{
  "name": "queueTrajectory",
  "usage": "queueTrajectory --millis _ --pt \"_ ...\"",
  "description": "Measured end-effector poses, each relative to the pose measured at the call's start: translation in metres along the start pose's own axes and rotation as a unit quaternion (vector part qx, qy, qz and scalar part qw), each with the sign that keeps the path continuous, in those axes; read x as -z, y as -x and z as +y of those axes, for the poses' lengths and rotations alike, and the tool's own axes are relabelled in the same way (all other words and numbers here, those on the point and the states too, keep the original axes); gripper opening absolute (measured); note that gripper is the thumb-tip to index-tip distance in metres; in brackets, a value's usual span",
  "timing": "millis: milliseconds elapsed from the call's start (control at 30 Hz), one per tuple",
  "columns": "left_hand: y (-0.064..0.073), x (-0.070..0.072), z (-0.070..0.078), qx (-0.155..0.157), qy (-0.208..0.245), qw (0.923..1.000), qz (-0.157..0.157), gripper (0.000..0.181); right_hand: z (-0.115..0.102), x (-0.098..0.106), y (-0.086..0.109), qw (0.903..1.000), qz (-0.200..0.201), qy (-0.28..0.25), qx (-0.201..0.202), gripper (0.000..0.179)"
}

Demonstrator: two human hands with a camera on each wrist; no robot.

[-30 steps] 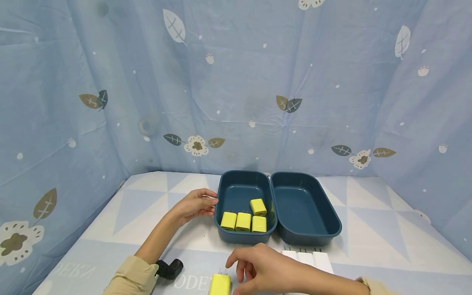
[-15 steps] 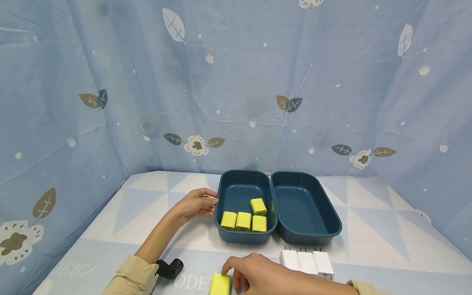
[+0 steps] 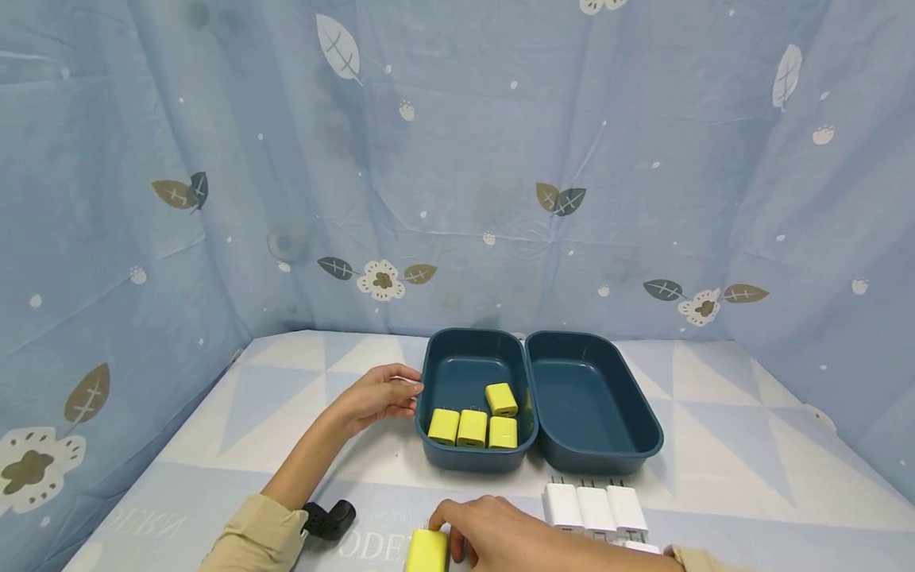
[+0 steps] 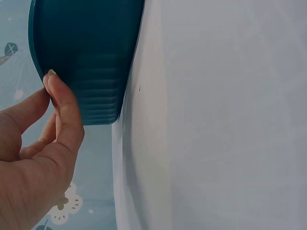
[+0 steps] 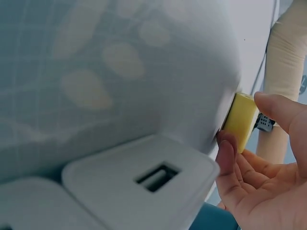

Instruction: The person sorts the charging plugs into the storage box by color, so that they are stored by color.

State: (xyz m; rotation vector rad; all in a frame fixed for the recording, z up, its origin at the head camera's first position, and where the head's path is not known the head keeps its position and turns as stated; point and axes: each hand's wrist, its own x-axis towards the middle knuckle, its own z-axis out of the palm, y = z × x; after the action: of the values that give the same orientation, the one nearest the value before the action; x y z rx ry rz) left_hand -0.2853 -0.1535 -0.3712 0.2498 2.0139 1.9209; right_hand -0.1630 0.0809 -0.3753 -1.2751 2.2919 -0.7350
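My left hand (image 3: pixel 375 393) pinches the rim of the left dark blue plastic box (image 3: pixel 465 459), thumb and index finger meeting there in the left wrist view. Inside that box several yellow plug chargers (image 3: pixel 471 429) lie, most in a row along the near wall. At the table's near edge my right hand (image 3: pixel 493 531) grips another yellow plug charger (image 3: pixel 426 550). In the right wrist view, its thumb is on one end of this charger (image 5: pixel 241 120) and a finger on the other. White plug chargers (image 3: pixel 564 507) lie beside the right forearm, which partly covers them.
A second dark blue box (image 3: pixel 599 462), with nothing in it, stands against the first on the right. A black strap-like device (image 3: pixel 330 522) is at the left wrist. A patterned blue curtain (image 3: pixel 457 159) hangs behind the table.
My right hand has moved slightly down and left onto the yellow plug charger and now grips it. More of the white chargers shows. The left hand keeps its place at the box.
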Motion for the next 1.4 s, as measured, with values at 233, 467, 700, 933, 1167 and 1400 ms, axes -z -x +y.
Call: queueTrajectory --millis 233,467,700,933,1167,1400 --pt "-0.001 0.000 0.000 0.004 -0.002 1.0000 0.002 0.034 0.040 -0.020 -0.010 0.9998 0.002 0.011 0.017 0.046" --pt "0.000 0.001 0.000 0.001 0.000 1.0000 -0.006 0.036 0.041 -0.023 -0.010 0.9997 0.009 0.017 0.014 0.048" --pt "0.001 0.000 0.000 -0.005 0.001 0.9999 -0.011 0.037 0.037 -0.019 -0.009 0.9997 0.010 -0.014 0.017 0.046" --pt "0.001 0.000 -0.001 -0.009 0.003 0.9999 -0.014 0.037 -0.005 0.002 0.004 0.9977 0.026 -0.061 0.012 0.036" --pt "-0.001 0.001 -0.002 -0.004 0.002 0.9999 -0.010 0.036 0.001 0.003 0.010 0.9923 0.047 -0.109 0.036 0.037" --pt "-0.001 0.000 -0.001 0.001 0.007 1.0000 -0.001 0.035 0.002 0.009 0.018 0.9866 0.059 -0.151 0.015 0.040"
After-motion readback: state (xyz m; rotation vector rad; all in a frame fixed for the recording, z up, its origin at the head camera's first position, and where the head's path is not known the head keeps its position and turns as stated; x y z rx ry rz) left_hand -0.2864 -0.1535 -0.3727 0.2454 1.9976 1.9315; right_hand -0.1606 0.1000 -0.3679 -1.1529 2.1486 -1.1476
